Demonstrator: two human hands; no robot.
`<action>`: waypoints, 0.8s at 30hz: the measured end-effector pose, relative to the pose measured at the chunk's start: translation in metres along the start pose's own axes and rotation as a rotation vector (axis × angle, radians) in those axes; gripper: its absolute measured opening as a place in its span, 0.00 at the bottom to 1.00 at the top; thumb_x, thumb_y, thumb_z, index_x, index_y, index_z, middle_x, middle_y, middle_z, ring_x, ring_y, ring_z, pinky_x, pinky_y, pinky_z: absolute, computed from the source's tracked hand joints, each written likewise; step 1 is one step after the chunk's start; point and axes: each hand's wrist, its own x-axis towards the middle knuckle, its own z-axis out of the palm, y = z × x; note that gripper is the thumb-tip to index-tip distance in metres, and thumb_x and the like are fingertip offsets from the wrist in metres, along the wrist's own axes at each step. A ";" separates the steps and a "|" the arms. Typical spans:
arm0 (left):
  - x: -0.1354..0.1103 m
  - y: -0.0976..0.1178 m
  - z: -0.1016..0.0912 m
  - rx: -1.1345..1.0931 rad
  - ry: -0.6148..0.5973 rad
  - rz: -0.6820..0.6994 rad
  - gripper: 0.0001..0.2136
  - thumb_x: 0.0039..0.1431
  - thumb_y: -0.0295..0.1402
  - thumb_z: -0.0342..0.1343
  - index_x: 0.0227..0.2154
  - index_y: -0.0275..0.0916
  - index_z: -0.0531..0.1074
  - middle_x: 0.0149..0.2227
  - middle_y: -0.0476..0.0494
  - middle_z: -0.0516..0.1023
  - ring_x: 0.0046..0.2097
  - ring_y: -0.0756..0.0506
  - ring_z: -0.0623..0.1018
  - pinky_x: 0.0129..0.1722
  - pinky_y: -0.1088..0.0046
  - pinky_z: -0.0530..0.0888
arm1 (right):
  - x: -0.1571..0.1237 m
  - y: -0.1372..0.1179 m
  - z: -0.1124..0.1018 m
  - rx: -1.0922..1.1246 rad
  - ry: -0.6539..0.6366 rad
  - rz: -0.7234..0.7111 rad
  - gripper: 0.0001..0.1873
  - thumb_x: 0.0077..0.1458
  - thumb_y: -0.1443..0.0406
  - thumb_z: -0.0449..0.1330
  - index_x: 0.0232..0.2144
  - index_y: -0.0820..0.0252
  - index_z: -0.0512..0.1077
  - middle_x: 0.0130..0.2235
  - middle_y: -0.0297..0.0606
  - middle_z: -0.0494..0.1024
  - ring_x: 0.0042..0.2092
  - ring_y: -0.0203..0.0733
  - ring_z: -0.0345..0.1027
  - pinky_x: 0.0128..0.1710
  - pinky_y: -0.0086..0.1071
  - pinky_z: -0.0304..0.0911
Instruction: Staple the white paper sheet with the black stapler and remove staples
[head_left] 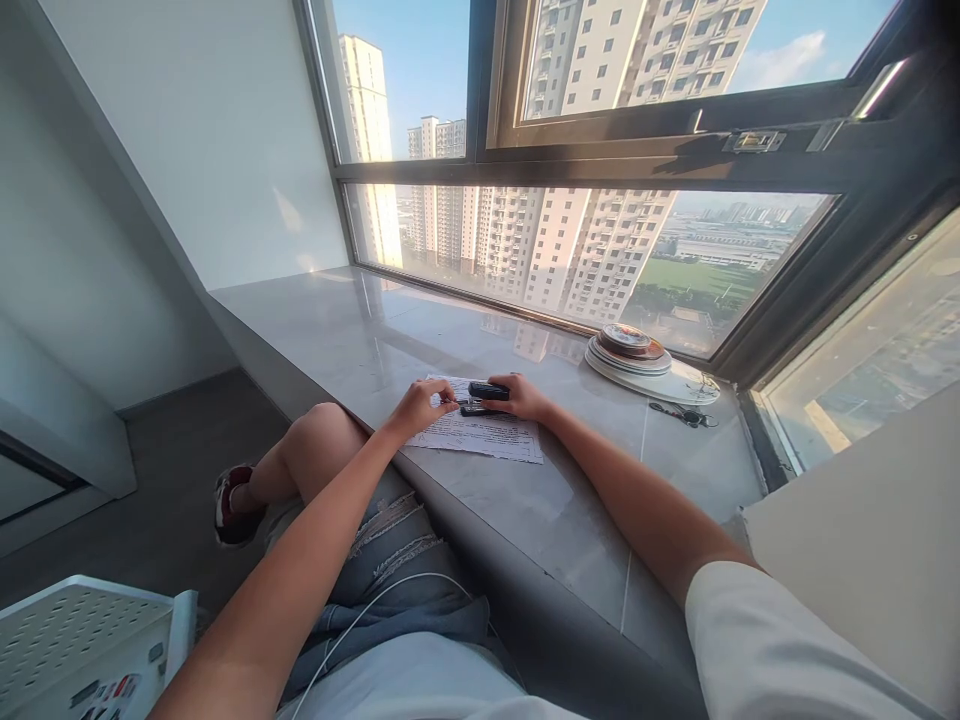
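My right hand (pixel 525 397) was wrapped around the black stapler (pixel 489 391), its two arms apart, above the paper (pixel 480 442) on the grey counter (pixel 540 510). My left hand (pixel 421 408) had thumb and finger drawn together at the stapler's front; I couldn't tell what they pinched. Stacked plates (pixel 628 352) sat farther right.

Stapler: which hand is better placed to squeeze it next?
Probably the right hand: it holds the stapler over the paper. The left hand only has fingertips near its open front.
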 end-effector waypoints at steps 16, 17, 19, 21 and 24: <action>-0.014 -0.007 -0.010 -0.092 -0.102 -0.004 0.11 0.60 0.34 0.58 0.42 0.43 0.84 0.46 0.43 0.85 0.51 0.40 0.81 0.54 0.61 0.77 | 0.000 0.000 0.000 0.018 -0.007 0.017 0.24 0.52 0.44 0.64 0.28 0.59 0.67 0.27 0.30 0.65 0.30 0.36 0.56 0.32 0.31 0.52; -0.015 -0.007 -0.011 -0.094 -0.120 -0.001 0.13 0.61 0.32 0.56 0.43 0.43 0.83 0.47 0.43 0.84 0.52 0.40 0.81 0.56 0.61 0.76 | 0.000 0.000 -0.001 0.020 -0.009 0.019 0.24 0.53 0.44 0.64 0.28 0.59 0.67 0.27 0.30 0.65 0.30 0.36 0.56 0.32 0.31 0.52; -0.015 -0.007 -0.013 -0.098 -0.143 -0.006 0.16 0.60 0.30 0.53 0.46 0.43 0.82 0.48 0.43 0.84 0.54 0.40 0.80 0.58 0.60 0.75 | -0.001 0.000 -0.001 0.024 -0.015 0.018 0.24 0.53 0.44 0.64 0.28 0.59 0.67 0.27 0.30 0.65 0.30 0.36 0.56 0.32 0.30 0.51; -0.015 -0.008 -0.013 -0.106 -0.152 -0.029 0.17 0.61 0.28 0.52 0.48 0.42 0.81 0.50 0.44 0.84 0.54 0.41 0.80 0.59 0.59 0.74 | -0.001 -0.001 -0.002 0.023 -0.018 0.015 0.24 0.53 0.44 0.64 0.28 0.59 0.68 0.28 0.30 0.66 0.30 0.35 0.56 0.32 0.30 0.51; -0.016 -0.008 -0.011 -0.116 -0.146 -0.051 0.17 0.62 0.28 0.51 0.50 0.41 0.80 0.49 0.43 0.84 0.53 0.41 0.81 0.58 0.60 0.74 | -0.002 -0.003 -0.003 0.008 -0.011 0.017 0.25 0.53 0.44 0.64 0.27 0.59 0.67 0.27 0.29 0.65 0.30 0.35 0.55 0.32 0.30 0.51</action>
